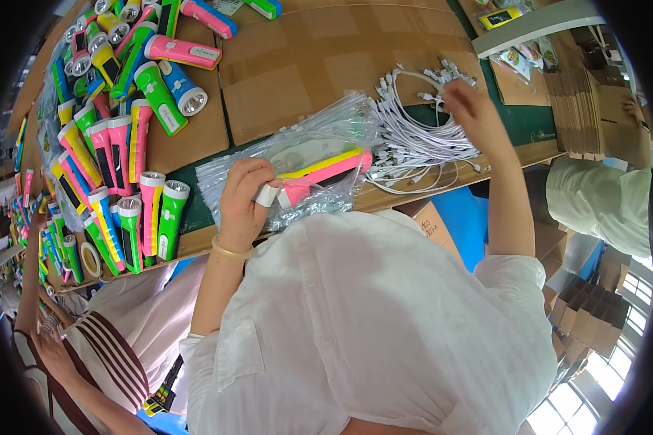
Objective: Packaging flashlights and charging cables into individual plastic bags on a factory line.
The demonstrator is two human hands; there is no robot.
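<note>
My left hand (245, 194) is closed around the white head end of a pink and yellow flashlight (325, 172). The flashlight lies tilted across a pile of clear plastic bags (225, 172); whether it is inside one of them I cannot tell. Over to the right, my right hand (475, 119) reaches to the far end of a bundle of white charging cables (406, 123), by their plugs. Its fingertips are somewhat blurred, and whether they grip a cable cannot be made out.
Many coloured flashlights (156, 98) stand and lie at the left of the cardboard-covered table (297, 72). A roll of tape (91, 259) is near the front edge. Another person (87, 348) works at my left; one in light green (598, 199) is at the right, by stacked cardboard (577, 109).
</note>
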